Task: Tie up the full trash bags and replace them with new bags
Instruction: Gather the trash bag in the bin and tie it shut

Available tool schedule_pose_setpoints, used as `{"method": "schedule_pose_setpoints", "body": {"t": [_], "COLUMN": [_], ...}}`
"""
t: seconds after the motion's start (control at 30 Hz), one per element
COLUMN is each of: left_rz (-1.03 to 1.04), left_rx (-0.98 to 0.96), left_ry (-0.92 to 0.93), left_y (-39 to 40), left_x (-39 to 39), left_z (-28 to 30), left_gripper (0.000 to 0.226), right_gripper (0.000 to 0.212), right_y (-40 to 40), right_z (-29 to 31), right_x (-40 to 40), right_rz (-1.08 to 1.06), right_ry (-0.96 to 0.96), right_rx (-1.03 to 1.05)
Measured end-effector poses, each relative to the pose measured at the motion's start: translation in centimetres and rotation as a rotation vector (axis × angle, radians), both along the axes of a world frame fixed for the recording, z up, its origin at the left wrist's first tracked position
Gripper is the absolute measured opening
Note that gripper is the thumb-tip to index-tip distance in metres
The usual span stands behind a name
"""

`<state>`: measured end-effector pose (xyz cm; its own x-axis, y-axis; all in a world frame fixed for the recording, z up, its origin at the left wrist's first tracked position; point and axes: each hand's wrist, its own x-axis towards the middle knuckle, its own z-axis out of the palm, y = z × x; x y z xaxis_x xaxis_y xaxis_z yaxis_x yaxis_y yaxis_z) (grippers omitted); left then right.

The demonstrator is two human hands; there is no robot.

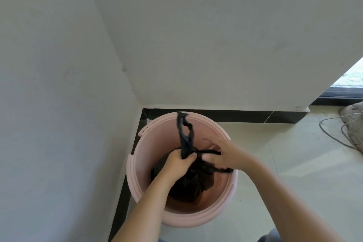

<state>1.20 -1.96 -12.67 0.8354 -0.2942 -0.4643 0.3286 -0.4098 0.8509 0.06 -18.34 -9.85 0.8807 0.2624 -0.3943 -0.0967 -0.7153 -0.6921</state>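
Observation:
A pink round trash bin point(157, 129) stands in the corner of two white walls. Inside it sits a black trash bag point(188, 184), gathered at its neck. My left hand point(177, 163) grips one black handle strip of the bag point(185, 133), which stands up toward the bin's far rim. My right hand point(222, 153) pinches the other handle strip, which runs sideways to the right under my palm. The two strips cross between my hands above the bag's neck.
White walls close in at the left and behind the bin, with a black baseboard point(235, 116) along the floor. Pale floor tiles spread to the right. A grey cable point(334, 135) and a pale cloth bundle point(353, 124) lie at the far right near a doorway.

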Motion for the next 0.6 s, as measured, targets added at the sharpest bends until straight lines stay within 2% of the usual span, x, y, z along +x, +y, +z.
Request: {"method": "schedule_pose_setpoints", "body": {"t": [0.03,0.07,0.13,0.17,0.23,0.3,0.43,0.53,0.6], "left_rz": [0.064,0.072,0.011,-0.007,-0.030,-0.085,-0.190,-0.178,-0.333], "left_rx": [-0.061,-0.096,-0.098,-0.091,-0.111,-0.122,-0.114,-0.383,-0.495], "left_ry": [0.067,0.108,0.115,0.089,0.023,-0.004,0.070,0.117,0.077], "left_y": [0.4,0.7,1.2,1.4,2.0,2.7,3.8,4.9,5.8], "left_x": [0.1,0.1,-0.1,-0.2,-0.1,0.0,0.1,0.1,0.0], "left_z": [-0.1,0.0,0.1,0.4,0.7,1.1,1.8,2.3,2.5], "left_gripper": [0.015,0.015,0.023,0.024,0.024,0.027,0.026,0.022,0.018], "right_gripper": [0.060,0.054,0.026,0.021,0.035,0.041,0.054,0.046,0.047], "right_y": [0.1,0.1,0.3,0.4,0.3,0.2,0.0,-1.0,-1.7], "right_z": [0.0,0.0,0.2,0.6,1.4,1.9,2.2,2.9,3.6], "right_x": [-0.1,0.0,0.2,0.3,0.5,0.4,0.2,0.1,-0.1], "right_rz": [0.064,0.112,0.143,0.143,0.144,0.149,0.134,0.119,0.095], "right_ry": [0.044,0.055,0.057,0.063,0.059,0.066,0.099,0.126,0.138], "right_rx": [-0.074,-0.125,-0.158,-0.167,-0.161,-0.112,-0.099,-0.072,-0.042]}}
